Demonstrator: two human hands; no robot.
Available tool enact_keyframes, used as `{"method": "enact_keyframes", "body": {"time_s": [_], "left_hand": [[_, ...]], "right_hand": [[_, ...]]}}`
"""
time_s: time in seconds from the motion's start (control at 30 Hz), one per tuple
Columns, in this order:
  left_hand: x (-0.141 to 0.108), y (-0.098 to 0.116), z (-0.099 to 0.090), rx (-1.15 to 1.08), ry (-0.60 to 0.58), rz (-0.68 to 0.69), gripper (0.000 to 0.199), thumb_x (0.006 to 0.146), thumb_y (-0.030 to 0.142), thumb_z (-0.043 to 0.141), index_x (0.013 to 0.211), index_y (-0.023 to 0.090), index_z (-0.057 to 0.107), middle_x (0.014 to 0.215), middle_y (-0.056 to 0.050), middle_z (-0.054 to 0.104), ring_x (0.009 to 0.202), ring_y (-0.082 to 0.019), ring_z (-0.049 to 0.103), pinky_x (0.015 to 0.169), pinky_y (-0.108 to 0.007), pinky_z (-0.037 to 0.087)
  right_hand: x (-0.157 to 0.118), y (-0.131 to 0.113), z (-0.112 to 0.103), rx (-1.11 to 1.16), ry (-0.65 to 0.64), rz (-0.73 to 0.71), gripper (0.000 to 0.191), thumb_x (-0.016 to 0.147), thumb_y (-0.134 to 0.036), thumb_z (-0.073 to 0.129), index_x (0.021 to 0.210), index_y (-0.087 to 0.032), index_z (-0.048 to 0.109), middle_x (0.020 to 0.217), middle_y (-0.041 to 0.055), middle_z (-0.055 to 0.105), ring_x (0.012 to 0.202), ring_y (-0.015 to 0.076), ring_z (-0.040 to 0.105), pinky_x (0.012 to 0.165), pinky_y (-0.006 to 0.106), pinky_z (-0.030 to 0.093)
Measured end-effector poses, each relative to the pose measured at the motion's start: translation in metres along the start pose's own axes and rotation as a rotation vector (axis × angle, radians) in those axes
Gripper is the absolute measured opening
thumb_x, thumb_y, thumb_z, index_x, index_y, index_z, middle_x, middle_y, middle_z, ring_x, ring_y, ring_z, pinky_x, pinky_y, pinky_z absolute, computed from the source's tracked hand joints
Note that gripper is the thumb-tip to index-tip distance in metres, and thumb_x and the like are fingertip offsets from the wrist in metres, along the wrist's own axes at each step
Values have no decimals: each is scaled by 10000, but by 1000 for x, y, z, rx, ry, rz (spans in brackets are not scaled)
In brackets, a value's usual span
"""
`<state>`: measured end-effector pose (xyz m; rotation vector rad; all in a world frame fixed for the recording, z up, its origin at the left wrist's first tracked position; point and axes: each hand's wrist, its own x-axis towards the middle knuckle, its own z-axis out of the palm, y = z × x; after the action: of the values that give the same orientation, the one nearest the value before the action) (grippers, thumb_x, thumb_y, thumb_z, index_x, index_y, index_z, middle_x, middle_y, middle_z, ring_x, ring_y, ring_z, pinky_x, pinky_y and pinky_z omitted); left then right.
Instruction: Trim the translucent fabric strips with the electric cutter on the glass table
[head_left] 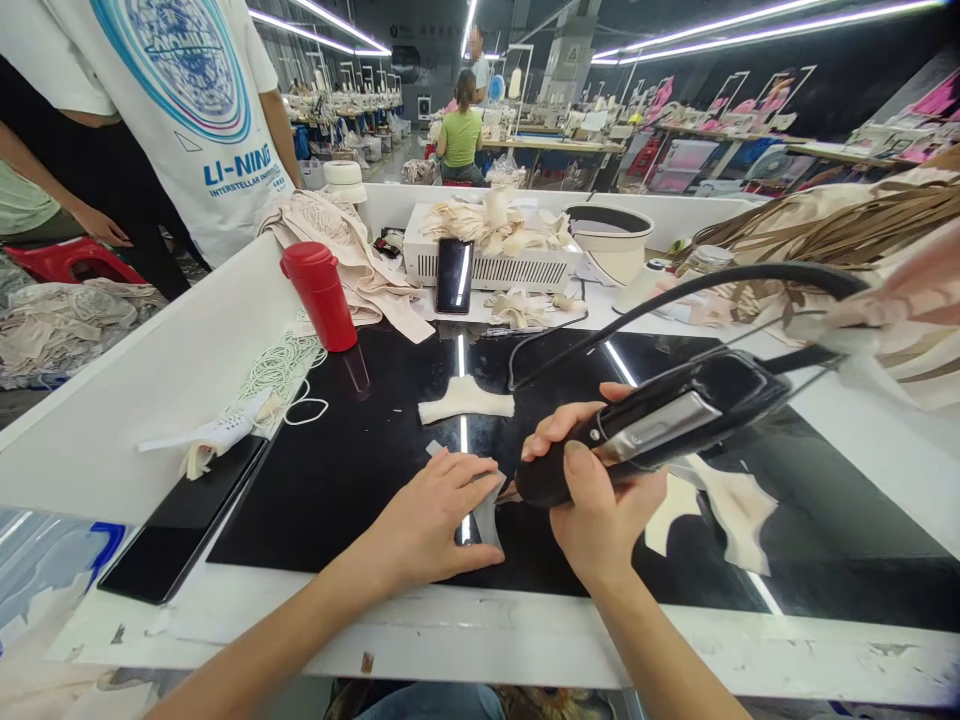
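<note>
My left hand [442,515] lies with its fingers apart, pressing a thin grey piece [486,520] onto the glossy black board [322,500]. My right hand [607,510] is wrapped round a black handheld tool [660,420] with a metal plate on its side. The tool's narrow tip points left, close to the right edge of the grey piece. Beyond my left hand lies a cream fabric piece [466,398] on the board. To the right of my right hand, more cream pieces [739,505] rest on the board.
A red cup [322,298] stands at the back left of the board. A dark tablet [184,520] lies at the left. Behind are a phone [454,275] and a white box [487,265] under fabric scraps. Black cable arches over the right side. A person [187,110] stands at the left.
</note>
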<state>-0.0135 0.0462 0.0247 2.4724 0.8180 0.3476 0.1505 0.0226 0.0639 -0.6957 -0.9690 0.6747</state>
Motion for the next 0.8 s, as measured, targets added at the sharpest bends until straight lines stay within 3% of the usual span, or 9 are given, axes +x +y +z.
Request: {"method": "enact_keyframes", "body": {"time_s": [0.17, 0.47, 0.8], "left_hand": [[-1, -2, 1, 22, -5, 8, 743, 819, 449, 799, 1451, 212, 489, 1504, -107, 514, 1417, -299, 430, 1224, -560, 278], [-1, -3, 3, -1, 20, 25, 838, 785, 424, 833, 1509, 295, 432, 1495, -95, 522, 1416, -313, 434, 1219, -568, 268], [1, -2, 4, 3, 34, 21, 731, 782, 432, 829, 1428, 266, 529, 1494, -116, 523, 1388, -322, 474, 1217, -567, 273]], "right_hand": [[-5, -1, 1, -22, -4, 14, 403, 877, -198, 702, 1220, -272, 505, 845, -28, 621, 672, 133, 621, 609, 299, 555], [-12, -9, -6, -65, -18, 8, 412, 873, -265, 716, 1230, -300, 511, 842, -26, 587, 668, 148, 600, 637, 333, 544], [-24, -11, -8, -86, -30, 23, 399, 887, -312, 707, 1226, -304, 496, 825, -23, 573, 664, 151, 588, 636, 332, 544]]}}
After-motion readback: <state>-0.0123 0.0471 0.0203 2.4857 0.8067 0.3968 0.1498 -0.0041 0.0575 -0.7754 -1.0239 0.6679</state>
